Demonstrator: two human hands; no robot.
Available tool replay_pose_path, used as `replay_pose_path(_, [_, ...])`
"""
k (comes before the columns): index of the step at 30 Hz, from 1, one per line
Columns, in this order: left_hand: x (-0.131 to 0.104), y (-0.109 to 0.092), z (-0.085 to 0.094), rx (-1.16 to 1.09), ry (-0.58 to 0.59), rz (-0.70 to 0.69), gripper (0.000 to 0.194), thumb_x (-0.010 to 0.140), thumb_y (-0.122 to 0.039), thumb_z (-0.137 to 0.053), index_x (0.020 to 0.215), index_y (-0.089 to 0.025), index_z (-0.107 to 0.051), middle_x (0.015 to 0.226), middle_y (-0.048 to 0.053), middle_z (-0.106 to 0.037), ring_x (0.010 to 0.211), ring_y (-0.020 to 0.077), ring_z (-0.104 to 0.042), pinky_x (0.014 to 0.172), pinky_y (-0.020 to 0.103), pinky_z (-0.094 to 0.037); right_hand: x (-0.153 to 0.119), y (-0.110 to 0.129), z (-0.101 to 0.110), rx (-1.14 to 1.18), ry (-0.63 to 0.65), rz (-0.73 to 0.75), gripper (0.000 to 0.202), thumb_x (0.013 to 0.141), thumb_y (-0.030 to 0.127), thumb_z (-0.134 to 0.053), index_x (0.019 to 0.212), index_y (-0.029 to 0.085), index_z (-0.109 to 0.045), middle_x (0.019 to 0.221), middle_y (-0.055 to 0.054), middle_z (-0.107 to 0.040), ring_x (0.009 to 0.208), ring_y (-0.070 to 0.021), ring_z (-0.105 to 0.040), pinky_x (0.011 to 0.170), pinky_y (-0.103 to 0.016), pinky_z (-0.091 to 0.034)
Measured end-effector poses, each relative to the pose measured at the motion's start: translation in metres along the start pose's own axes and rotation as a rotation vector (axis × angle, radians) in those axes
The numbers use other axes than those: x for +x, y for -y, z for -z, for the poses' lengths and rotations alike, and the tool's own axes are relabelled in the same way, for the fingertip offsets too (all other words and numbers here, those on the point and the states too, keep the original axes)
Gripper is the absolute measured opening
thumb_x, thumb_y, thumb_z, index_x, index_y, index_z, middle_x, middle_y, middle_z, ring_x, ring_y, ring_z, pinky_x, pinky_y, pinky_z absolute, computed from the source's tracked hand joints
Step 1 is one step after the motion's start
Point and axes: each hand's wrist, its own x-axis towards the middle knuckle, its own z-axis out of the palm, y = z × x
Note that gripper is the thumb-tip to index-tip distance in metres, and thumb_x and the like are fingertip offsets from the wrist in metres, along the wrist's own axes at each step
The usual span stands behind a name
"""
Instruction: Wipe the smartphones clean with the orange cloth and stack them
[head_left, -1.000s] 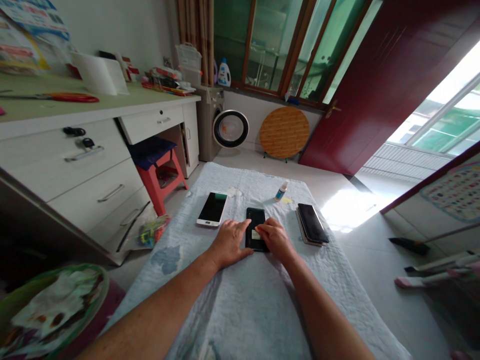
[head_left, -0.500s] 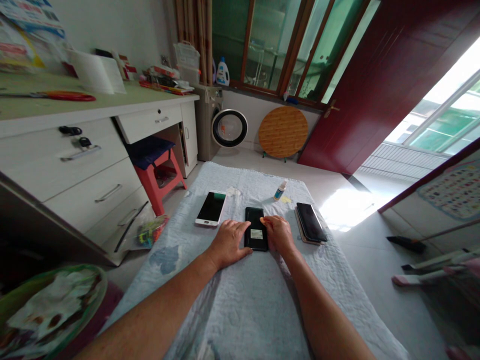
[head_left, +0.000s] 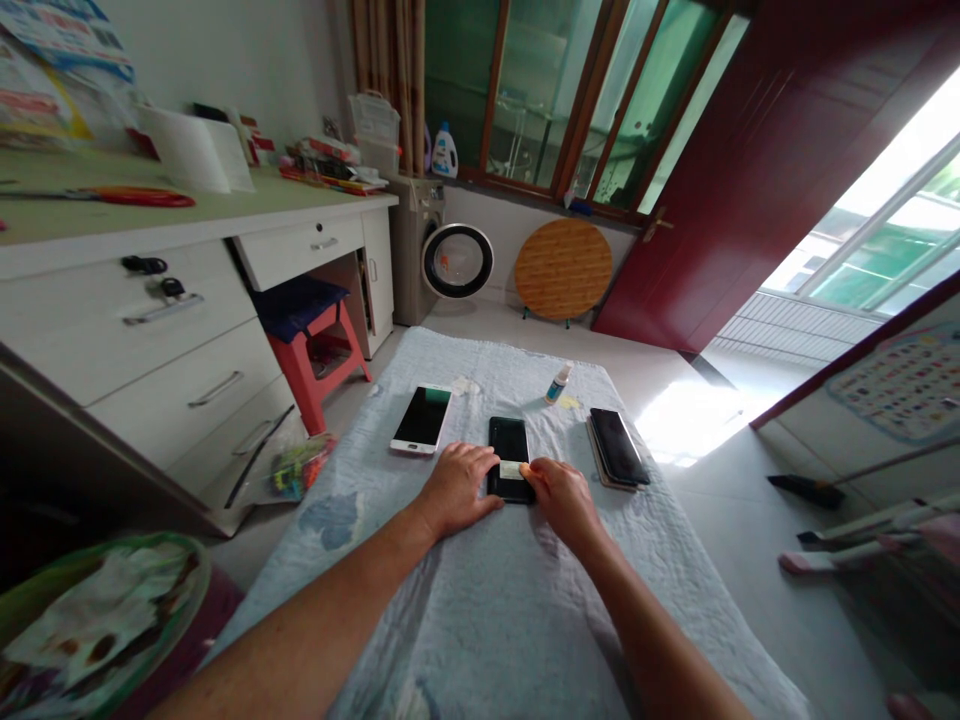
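A black phone [head_left: 508, 440] lies flat on the cloth, a pale label on its lower half. My left hand [head_left: 459, 482] holds it along its left side, fingertips at the edge and thumb by the lower corner. Pinched in my right hand [head_left: 561, 492] is a small orange piece [head_left: 524, 469], pressed at the phone's right edge beside the label; its exact kind is hidden by my fingers. To the left rests a white phone [head_left: 422, 418] with a dark screen. On the right is a dark phone [head_left: 619, 446] on top of a brownish flat thing. A small spray bottle [head_left: 558, 383] stands behind.
A pale blue cloth [head_left: 465, 620] covers the table. Left are a white desk [head_left: 172, 340], a red stool [head_left: 322, 350] and a filled waste bin [head_left: 202, 590]. A washing machine [head_left: 411, 250] with its door open and a round wooden board [head_left: 564, 268] stand beyond.
My right hand has slid the orange piece down along the phone, from above the label to beside it. My left hand stays at the phone's left edge.
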Motion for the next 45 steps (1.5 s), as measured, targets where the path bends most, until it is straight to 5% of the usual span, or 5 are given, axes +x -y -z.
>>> replay_pose_path(12, [0.000,-0.002,0.000,0.003,-0.011,-0.006,0.049,0.073,-0.042,-0.075,0.114,-0.020,-0.061,0.126,0.011,-0.062,0.114,0.0304,-0.055,0.102,0.047,-0.037,-0.031,0.003,0.003,0.121,-0.016,0.016,0.026,0.093,0.029,-0.047,0.080,0.019,-0.066,0.080,-0.005,-0.069,0.078,-0.0168,-0.060,0.071,-0.024,-0.037])
replay_pose_path(23, [0.000,-0.001,0.000,0.003,0.006,0.002,0.053,0.071,-0.044,-0.076,0.116,-0.019,-0.061,0.129,0.011,-0.061,0.115,0.0306,-0.054,0.102,0.047,-0.037,0.016,-0.008,-0.005,-0.024,0.026,-0.050,0.022,0.090,0.027,-0.051,0.083,0.018,-0.069,0.076,-0.004,-0.068,0.076,-0.0162,-0.059,0.067,-0.024,-0.034])
replay_pose_path(31, [0.001,-0.002,0.003,0.006,0.015,0.001,0.054,0.071,-0.044,-0.075,0.116,-0.019,-0.061,0.129,0.012,-0.060,0.115,0.0315,-0.054,0.102,0.047,-0.037,0.055,-0.017,-0.021,-0.070,-0.117,-0.176,0.023,0.087,0.019,-0.049,0.091,0.015,-0.072,0.089,-0.007,-0.064,0.075,-0.0134,-0.056,0.065,-0.021,-0.036])
replay_pose_path(45, [0.000,-0.003,0.002,-0.011,0.004,0.007,0.051,0.071,-0.042,-0.076,0.116,-0.021,-0.061,0.128,0.011,-0.061,0.115,0.0314,-0.055,0.102,0.048,-0.037,0.033,-0.015,-0.019,-0.080,-0.025,-0.185,0.027,0.081,0.019,-0.048,0.080,0.015,-0.075,0.078,-0.008,-0.068,0.073,-0.0154,-0.059,0.065,-0.023,-0.036])
